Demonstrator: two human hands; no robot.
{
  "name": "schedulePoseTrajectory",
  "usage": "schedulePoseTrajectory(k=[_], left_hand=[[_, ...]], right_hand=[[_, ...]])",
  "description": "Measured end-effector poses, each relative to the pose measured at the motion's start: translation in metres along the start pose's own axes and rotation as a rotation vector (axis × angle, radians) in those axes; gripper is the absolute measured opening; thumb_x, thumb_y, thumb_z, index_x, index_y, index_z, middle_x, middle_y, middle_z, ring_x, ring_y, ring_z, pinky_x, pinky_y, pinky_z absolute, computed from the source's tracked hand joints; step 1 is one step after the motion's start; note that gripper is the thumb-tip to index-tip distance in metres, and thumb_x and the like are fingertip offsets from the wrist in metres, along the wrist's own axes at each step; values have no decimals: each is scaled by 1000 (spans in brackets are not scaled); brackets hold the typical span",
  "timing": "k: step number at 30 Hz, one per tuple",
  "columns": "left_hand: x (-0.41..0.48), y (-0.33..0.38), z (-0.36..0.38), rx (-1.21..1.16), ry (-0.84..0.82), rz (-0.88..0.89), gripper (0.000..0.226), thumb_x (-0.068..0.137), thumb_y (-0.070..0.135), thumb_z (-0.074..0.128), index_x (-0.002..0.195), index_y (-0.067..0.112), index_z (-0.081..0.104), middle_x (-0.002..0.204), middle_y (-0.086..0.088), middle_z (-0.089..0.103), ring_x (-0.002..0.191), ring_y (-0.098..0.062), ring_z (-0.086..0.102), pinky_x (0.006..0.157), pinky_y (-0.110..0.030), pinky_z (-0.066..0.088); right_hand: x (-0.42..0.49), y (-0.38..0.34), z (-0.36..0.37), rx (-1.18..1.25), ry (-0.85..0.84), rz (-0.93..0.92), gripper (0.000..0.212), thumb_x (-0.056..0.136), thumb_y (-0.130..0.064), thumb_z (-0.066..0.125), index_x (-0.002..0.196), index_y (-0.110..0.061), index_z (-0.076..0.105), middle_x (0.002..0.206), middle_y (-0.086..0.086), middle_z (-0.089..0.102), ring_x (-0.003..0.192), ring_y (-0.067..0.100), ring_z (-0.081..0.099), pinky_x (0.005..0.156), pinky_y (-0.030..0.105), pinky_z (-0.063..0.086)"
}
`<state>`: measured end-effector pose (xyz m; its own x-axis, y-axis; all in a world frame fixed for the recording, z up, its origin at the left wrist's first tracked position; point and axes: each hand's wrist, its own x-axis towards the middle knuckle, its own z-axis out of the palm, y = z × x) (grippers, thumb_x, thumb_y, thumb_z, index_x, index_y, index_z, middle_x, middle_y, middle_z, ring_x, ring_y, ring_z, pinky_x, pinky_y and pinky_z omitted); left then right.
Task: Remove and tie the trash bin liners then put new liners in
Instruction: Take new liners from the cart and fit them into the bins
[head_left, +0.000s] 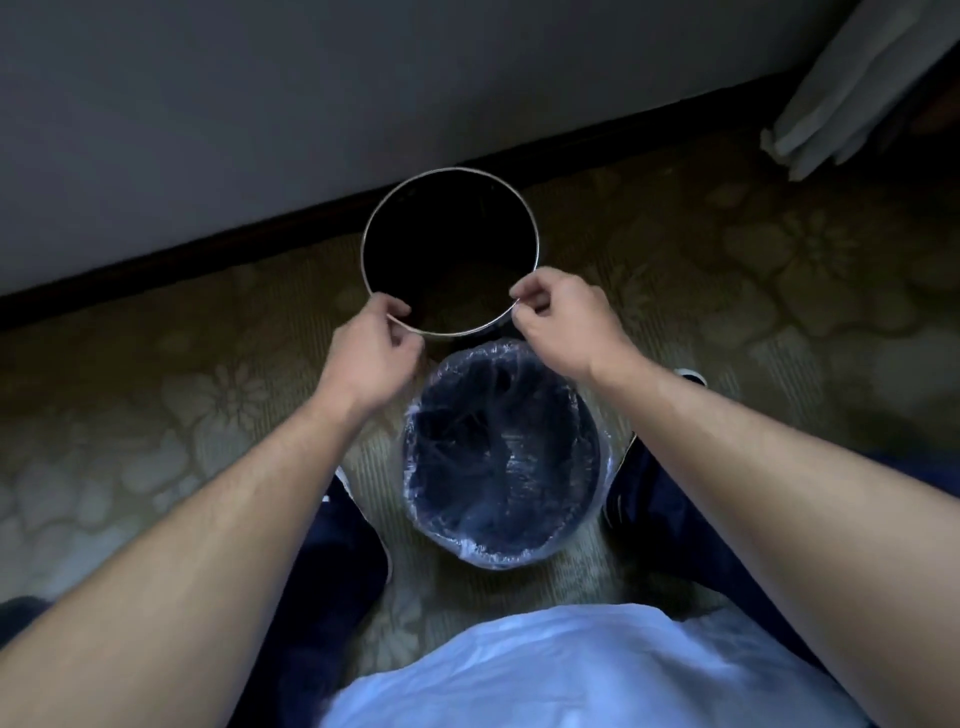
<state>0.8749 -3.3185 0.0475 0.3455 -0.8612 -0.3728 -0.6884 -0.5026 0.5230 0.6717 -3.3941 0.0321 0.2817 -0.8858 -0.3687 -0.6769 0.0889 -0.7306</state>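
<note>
Left hand (371, 345) and right hand (563, 322) each pinch the near silver rim of a dark, unlined bin (447, 223). A crinkled clear liner (498, 457), folded over the rim, lines the nearer bin (593, 467).

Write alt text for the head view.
A left hand and a right hand pinch the near edge of a dark, metal-rimmed ring over patterned carpet. Nearer, between the person's shoes, stands a round bin lined with clear plastic.
</note>
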Motion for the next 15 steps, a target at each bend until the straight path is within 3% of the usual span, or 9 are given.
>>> schedulePoseTrajectory(k=[4,7,9,12,15], left_hand=[[37,-5,8,-32,137,-66,45,92,25,60,135,19,48,109,-2,63,97,-20,62,81,-30,45],[59,-15,12,-9,205,-124,61,89,32,60,143,14,38,121,-15,60,107,-34,61,90,-40,52],[70,-19,11,-25,177,-186,66,92,33,59,148,13,32,124,-14,61,103,-34,64,90,-42,55],[84,-28,6,-285,75,-252,61,97,26,56,152,26,29,128,-2,59,86,-19,68,68,-44,63],[97,-40,2,-587,-19,-339,64,99,11,53,150,42,29,137,-7,56,95,-26,73,64,-46,63]], right_hand=[[33,-3,3,74,180,116,41,95,-28,63,133,-21,51,113,-2,65,101,17,64,73,29,46],[64,-4,4,81,163,202,55,97,-30,61,145,-14,40,133,10,56,116,28,60,77,31,43],[81,-2,6,69,118,193,52,98,-30,58,144,-12,43,132,11,59,118,30,60,80,29,41],[98,6,10,94,90,170,43,96,-25,58,139,-24,54,120,3,66,99,23,63,77,26,40],[103,18,18,192,44,181,61,94,-19,58,149,-40,41,117,-10,60,93,11,59,82,28,48]])
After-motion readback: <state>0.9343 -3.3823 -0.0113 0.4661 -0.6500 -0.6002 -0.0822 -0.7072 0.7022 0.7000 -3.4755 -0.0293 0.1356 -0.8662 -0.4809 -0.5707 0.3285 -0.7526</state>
